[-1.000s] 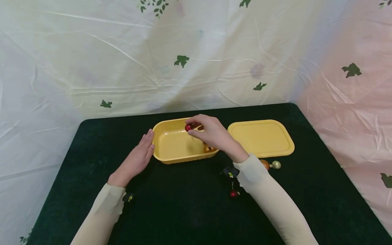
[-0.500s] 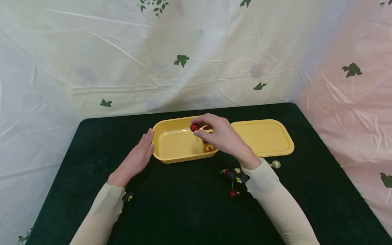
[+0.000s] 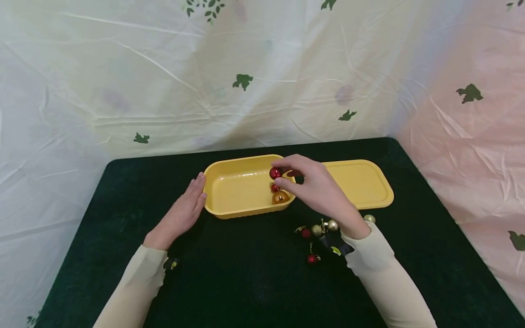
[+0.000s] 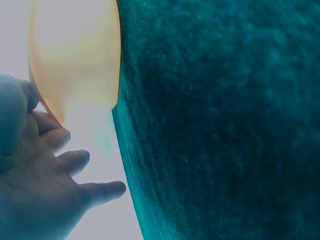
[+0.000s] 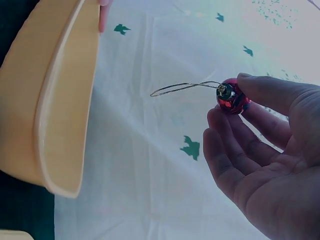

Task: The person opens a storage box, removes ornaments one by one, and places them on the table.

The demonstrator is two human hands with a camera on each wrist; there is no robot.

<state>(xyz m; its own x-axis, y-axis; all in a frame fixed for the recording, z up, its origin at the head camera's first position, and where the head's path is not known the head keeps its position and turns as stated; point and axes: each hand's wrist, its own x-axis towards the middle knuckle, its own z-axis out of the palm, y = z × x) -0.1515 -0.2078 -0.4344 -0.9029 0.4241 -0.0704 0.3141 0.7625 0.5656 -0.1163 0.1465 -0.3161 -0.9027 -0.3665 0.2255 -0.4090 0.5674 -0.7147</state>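
Note:
My right hand (image 3: 317, 187) pinches a shiny red bauble (image 3: 275, 173) between thumb and fingertips, above the right end of a yellow plastic box (image 3: 238, 213). In the right wrist view, a thin gold hanging loop trails from this red bauble (image 5: 233, 97). Inside the box, at its right end, lie a smaller red bauble (image 3: 275, 187) and an orange-gold bauble (image 3: 280, 197). With fingers straight, my left hand (image 3: 184, 212) rests against the box's left end. The left wrist view shows the left hand (image 4: 45, 165) with fingers spread beside the pale, overexposed box (image 4: 80, 60).
A flat yellow lid (image 3: 361, 187) lies right of the box, partly behind my right hand. Several baubles are on the dark green tabletop (image 3: 254, 273) near my right wrist, among them a red bauble (image 3: 313, 258) and a gold bauble (image 3: 332, 225). A patterned cloth (image 3: 184, 91) hangs behind the table.
My right hand has moved right with the red bauble, from over the box's middle to its right end, uncovering the baubles inside. The left hand has stayed in place.

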